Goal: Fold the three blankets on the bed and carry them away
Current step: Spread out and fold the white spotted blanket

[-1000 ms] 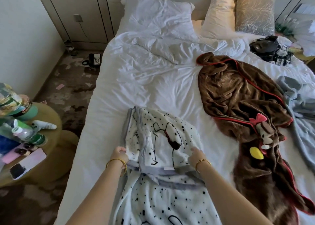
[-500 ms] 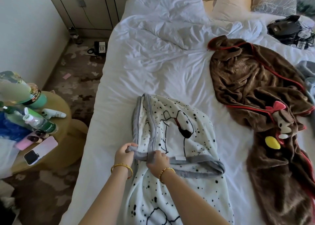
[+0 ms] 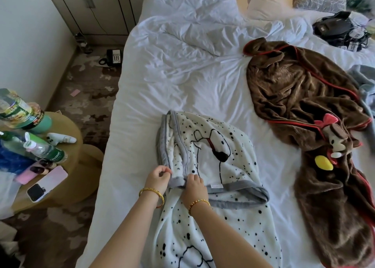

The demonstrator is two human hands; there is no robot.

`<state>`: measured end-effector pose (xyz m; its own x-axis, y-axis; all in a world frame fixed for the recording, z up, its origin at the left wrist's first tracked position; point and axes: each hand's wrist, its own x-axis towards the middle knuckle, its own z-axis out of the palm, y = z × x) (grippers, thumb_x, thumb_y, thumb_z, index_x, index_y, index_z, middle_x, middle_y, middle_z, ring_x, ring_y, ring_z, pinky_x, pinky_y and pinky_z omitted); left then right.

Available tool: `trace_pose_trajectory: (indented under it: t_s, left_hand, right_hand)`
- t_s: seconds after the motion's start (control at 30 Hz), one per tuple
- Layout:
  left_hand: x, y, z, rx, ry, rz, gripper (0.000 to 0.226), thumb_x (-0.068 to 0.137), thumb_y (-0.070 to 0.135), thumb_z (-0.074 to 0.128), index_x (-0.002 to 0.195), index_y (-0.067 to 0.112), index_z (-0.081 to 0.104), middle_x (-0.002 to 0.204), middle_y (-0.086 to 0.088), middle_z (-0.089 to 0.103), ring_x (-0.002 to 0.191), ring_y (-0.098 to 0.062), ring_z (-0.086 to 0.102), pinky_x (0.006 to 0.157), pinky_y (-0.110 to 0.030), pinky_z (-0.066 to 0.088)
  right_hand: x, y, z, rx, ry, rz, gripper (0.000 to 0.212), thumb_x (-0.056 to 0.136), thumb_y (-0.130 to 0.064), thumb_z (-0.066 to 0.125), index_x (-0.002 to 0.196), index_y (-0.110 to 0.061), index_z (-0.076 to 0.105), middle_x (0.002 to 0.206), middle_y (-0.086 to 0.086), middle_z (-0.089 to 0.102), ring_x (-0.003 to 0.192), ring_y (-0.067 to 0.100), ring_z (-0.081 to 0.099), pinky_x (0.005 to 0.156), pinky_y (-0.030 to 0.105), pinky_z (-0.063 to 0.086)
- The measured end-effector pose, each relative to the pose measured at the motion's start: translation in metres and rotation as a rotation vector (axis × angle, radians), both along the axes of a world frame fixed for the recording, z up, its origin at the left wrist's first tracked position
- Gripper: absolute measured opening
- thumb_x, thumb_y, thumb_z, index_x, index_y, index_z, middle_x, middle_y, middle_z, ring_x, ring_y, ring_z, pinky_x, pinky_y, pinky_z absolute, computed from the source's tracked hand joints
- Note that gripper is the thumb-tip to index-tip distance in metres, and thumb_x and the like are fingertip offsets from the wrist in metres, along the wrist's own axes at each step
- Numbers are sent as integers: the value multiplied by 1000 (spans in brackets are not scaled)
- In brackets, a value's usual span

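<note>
A: Item one?
B: Spotted blanket [image 3: 213,166], white with black dots, a line-drawn cartoon dog and grey edging. It lies on the near part of the bed [image 3: 182,89], partly doubled over, its lower end running off toward the camera. A small white label is sewn at the grey hem; its print is too small to read.

A: Hands?
B: Left hand [image 3: 158,178], fingers curled, pinching the grey corner at the blanket's left edge. Right hand [image 3: 194,186] just beside it, fingers curled round the same hem. A gold bracelet on each wrist.

A: Item two?
B: Brown blanket [image 3: 304,109], red edging, rumpled, to the right of the spotted blanket and apart from it. A cartoon mouse figure with a pink bow is attached.

A: Item three?
B: Grey blanket [image 3: 365,80], at the bed's right edge, beyond the brown one, mostly out of view.

A: Other entries?
B: Left of the bed, a round table [image 3: 75,146] holding bottles with green labels, lettering not legible, and a phone [image 3: 46,183]. A telephone [image 3: 114,57] on the carpet.
</note>
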<state>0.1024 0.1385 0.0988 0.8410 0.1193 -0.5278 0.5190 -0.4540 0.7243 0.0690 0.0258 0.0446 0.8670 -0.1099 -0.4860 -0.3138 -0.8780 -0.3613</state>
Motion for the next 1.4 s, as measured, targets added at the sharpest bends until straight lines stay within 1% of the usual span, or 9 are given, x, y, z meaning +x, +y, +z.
trace_pose_trajectory:
  t_s: [0.2,0.43,0.53,0.63,0.87,1.0,1.13,1.27,1.4]
  left_hand:
    - [2,10,-3,19,-1,52,29,86,-1,42,75,21,57,74,4,55,62,-11,46,55,-21,38]
    - [5,-3,7,-163,-6,120,31,87,2,55,107,19,39,85,-1,50,79,-19,52,62,-23,43]
    - [11,-16,16,-414,44,262,37,86,-2,56,112,15,38,91,-9,56,81,-24,59,69,-30,52]
    - [21,-20,23,-542,51,376,35,87,-4,56,111,12,38,100,-17,56,88,-33,59,75,-42,53]
    - [28,-19,35,-604,36,399,36,87,3,60,118,6,42,96,-15,59,76,-26,62,68,-36,55]
    - [30,-16,37,-601,62,449,28,89,4,57,113,8,44,109,-22,55,84,-32,60,66,-33,54]
    - [31,-13,37,-596,81,459,24,89,5,58,108,11,44,107,-22,56,84,-32,61,67,-34,54]
    - [31,-10,38,-637,98,417,23,90,4,57,108,9,44,94,-18,60,73,-25,62,52,-27,56]
    - [32,-7,38,-477,53,270,15,90,4,55,95,15,46,87,-11,61,72,-20,63,49,-22,54]
  right_hand:
    - [8,-28,13,77,96,50,21,88,-1,46,102,-12,57,108,9,56,100,25,54,86,33,48]
    - [27,-24,57,486,-331,-576,11,95,-22,51,97,-12,55,79,0,63,61,12,53,52,19,43]
    - [32,-4,77,588,-343,-423,13,93,-22,53,96,-14,62,80,-3,64,74,14,59,68,24,50]
    - [30,2,84,431,-367,-130,24,94,-12,46,106,-15,67,92,6,68,86,20,62,79,28,51]
    - [27,-9,90,241,-603,156,19,82,5,51,95,-6,60,82,5,64,78,20,55,68,35,50]
    - [27,-9,90,258,-523,216,32,85,4,43,112,-8,55,109,6,62,103,23,54,87,31,48]
    - [19,-9,87,236,-358,280,58,92,-13,38,147,-11,20,152,2,27,140,17,23,111,26,28]
    - [19,-12,85,169,-351,263,54,95,-6,38,146,-14,24,148,1,34,133,19,36,104,30,40]
    - [31,-11,90,111,-282,141,30,95,-7,40,124,-13,46,109,10,63,95,28,61,70,28,45]
